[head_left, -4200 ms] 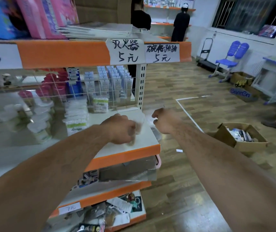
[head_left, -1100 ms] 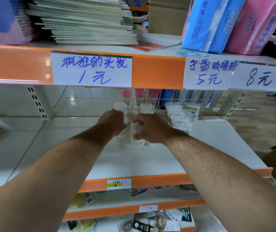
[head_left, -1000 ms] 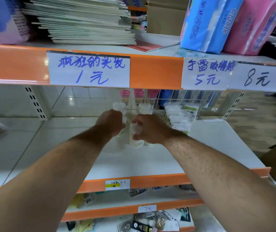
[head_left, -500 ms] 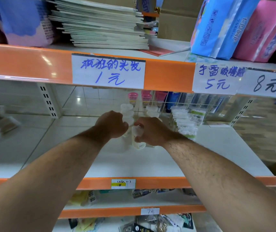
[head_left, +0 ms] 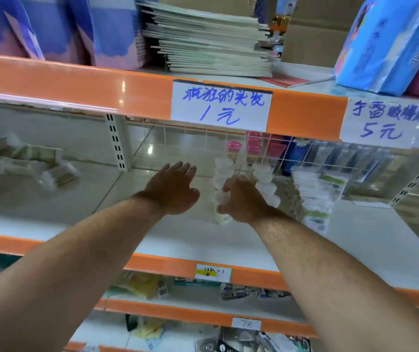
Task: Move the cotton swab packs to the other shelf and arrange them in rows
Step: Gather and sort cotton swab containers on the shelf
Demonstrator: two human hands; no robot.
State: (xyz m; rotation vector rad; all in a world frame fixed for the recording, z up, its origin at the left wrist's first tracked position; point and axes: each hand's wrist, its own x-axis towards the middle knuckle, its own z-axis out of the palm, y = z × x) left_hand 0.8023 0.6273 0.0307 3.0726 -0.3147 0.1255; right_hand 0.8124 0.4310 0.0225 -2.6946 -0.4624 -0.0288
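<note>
Both bare arms reach forward from the near side over the white shelf (head_left: 203,242). The left hand (head_left: 172,190) is flat and loose, palm down. Its fingers are straight, spread a little, and point to the far side. It holds nothing and hangs just above the shelf. The right hand (head_left: 245,201) is beside it on the right, with fingers and thumb curled round a clear round cotton swab pack (head_left: 222,214). The bottom of this pack pokes out under the hand, low by the shelf, but I cannot tell if it touches. Just behind the right hand stand more round packs (head_left: 264,182), piled in small towers near the wire grid (head_left: 183,146) at the back. To the right of them is a row of flat bags (head_left: 313,199) standing close together. Far to the left, on the next part of the shelf, lie some blurry packs (head_left: 25,161). Up above, a paper price sign (head_left: 221,105) sticks on the orange edge (head_left: 76,80), with a pile of thin books (head_left: 211,44) on top.
</note>
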